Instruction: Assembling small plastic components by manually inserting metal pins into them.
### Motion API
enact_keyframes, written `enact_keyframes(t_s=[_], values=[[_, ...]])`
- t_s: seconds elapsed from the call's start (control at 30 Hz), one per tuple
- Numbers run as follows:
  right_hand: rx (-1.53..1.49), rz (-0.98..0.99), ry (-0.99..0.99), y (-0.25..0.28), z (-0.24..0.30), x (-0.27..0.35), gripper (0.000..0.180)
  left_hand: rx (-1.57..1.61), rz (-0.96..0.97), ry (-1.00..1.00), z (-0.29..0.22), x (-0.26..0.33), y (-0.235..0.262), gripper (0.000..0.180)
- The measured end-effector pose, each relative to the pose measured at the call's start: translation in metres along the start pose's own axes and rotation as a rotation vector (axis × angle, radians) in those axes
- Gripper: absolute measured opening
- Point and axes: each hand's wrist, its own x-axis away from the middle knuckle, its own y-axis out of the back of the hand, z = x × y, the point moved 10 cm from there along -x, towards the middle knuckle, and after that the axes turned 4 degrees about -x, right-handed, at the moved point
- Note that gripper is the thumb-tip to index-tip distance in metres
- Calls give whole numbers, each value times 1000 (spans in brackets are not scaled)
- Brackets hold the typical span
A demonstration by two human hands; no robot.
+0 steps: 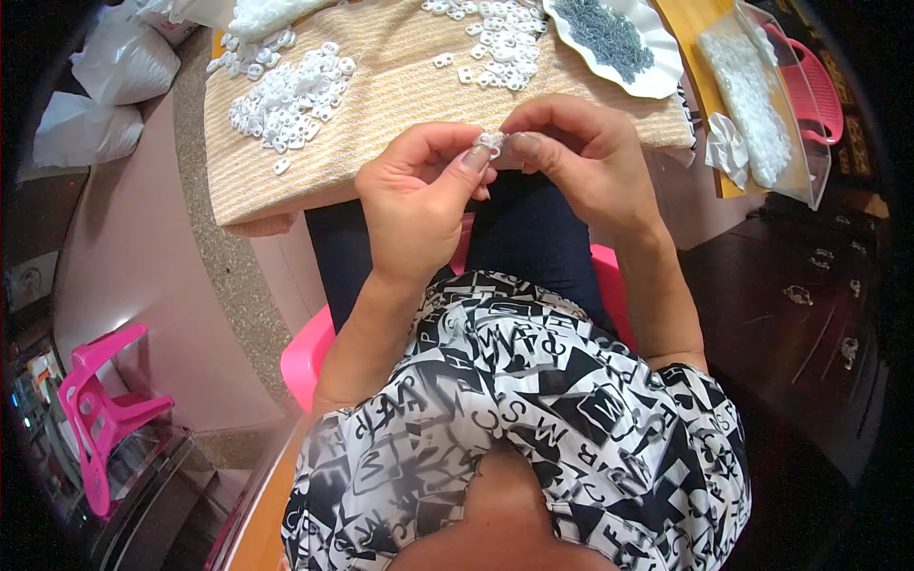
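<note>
A striped cloth [381,133] covers the counter [690,29], probably against sliding. Over its near edge, the left hand [419,181] and right hand [590,157] pinch a small white plastic piece [491,142] in closed fingers, seemingly for fine control; a scalloped dish [657,86] corrals grey metal bits [609,43] rightward.

Patterned top [590,428], dark trousers [538,243]

Top: black-and-white print, block letters scattered over angular patches; open neckline [503,439] at near side. Short sleeves [709,404], right one ending near elbow. Trousers navy, plain where visible. Forearms [371,338] bare.
</note>
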Motion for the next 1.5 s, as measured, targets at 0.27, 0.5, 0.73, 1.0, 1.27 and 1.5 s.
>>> enact_keyframes(t_s=[0.27,0.5,0.73,1.0,1.27,1.5], values=[[160,-89,92,-2,-1,2,3,-2,-7,3,1,4,-4,10],[292,-152,213,-5,0,5,4,-126,-54,-55,0,7,0,8],[232,-149,159,-6,-4,1,6,-169,-84,-88,-1,4,5,10],[420,-243,62,46,-8,-20,19,213,-105,72,12,-20,36,18],[1157,-192,349,58,21,-66,14,309,-138,89,8,-27,51,16],[1332,130,201,23,-23,-95,17,339,-123,112,11,-28,53,16]])
